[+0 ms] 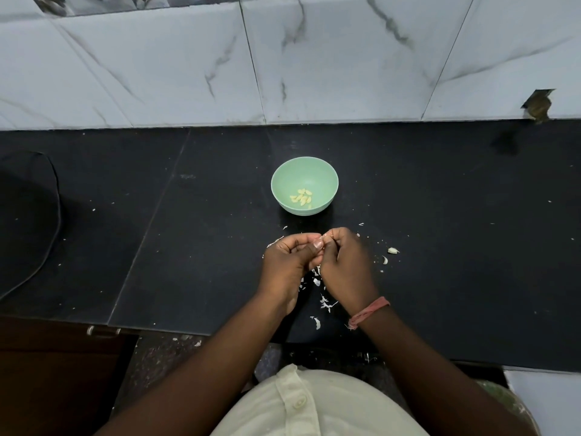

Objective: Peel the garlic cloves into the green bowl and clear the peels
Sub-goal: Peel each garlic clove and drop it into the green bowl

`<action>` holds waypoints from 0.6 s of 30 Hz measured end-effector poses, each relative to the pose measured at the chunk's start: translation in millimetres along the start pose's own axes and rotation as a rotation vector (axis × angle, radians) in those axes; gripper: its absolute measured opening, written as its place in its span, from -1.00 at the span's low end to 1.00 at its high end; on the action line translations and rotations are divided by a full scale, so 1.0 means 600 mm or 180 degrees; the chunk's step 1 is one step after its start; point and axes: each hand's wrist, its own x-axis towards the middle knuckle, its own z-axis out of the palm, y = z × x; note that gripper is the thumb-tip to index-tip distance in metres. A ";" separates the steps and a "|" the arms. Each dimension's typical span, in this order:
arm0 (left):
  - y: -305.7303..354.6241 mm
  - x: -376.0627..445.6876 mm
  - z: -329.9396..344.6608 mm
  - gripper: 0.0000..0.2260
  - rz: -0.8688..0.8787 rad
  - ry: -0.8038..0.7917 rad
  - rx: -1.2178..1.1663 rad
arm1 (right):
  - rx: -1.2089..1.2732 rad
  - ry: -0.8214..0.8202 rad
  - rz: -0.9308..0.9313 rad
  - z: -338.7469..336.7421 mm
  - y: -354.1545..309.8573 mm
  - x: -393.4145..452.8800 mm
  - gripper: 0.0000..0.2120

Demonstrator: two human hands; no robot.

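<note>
While both hands pinch one clove | left hand (287, 258), right hand (344, 262) grip it | green bowl (304, 171) just beyond

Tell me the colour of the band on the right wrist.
Pinkish red; the wrist band shows in the head view.

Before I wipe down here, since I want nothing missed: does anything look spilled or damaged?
Yes. Garlic peels lie scattered on the black counter under and around both hands, and a few bits have fallen past its front edge. The wall tile at the right is chipped at the counter line.
</note>
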 end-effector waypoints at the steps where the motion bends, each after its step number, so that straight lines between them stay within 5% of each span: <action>1: -0.001 -0.001 0.000 -0.84 -0.0012 0.0018 -0.0022 | -0.0084 -0.0006 -0.0029 0.000 0.001 -0.001 -0.91; 18: 0.012 0.003 -0.006 -0.80 -0.0503 -0.0050 -0.0713 | 0.0651 0.0391 0.0105 0.007 0.005 0.007 -0.95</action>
